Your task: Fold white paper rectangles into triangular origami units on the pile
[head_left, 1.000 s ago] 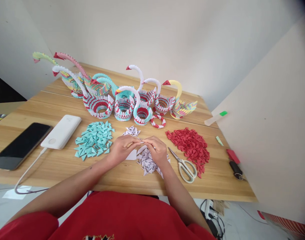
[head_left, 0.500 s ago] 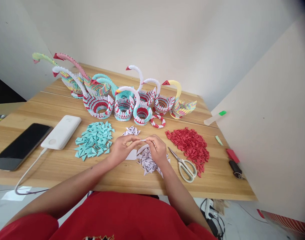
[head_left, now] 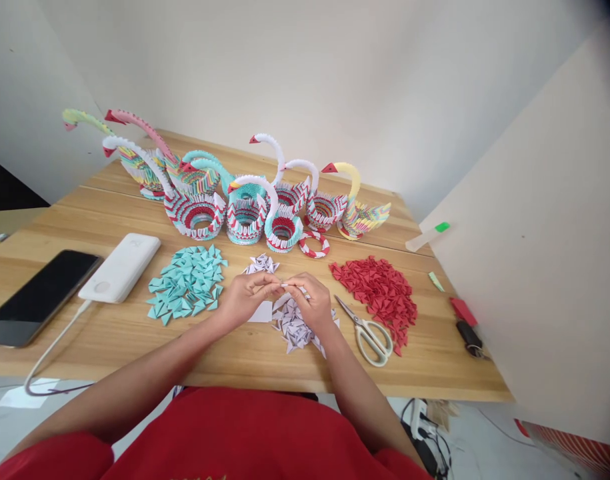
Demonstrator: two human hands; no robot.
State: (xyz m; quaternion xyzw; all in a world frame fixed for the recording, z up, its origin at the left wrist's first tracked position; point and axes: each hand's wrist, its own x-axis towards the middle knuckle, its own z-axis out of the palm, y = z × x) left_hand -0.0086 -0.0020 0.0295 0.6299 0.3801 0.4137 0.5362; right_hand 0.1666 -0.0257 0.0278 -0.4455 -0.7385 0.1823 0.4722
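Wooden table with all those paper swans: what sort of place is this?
Likely a paper-craft workspace, though whether at home or in a studio I can't tell. Modular origami swans stand on the wooden table, beyond heaps of folded paper triangles, and scissors lie close by.

We can't read any text: mark on white power bank, 9 o'clock, too faint; gold marks on red shirt, 7 o'clock, cropped.

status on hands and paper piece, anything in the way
Left hand, right hand: both pinching small white paper piece. Pile of pale folded-paper triangles partly hidden by right hand. Cream-handled metal scissors lie aside, not blocking.
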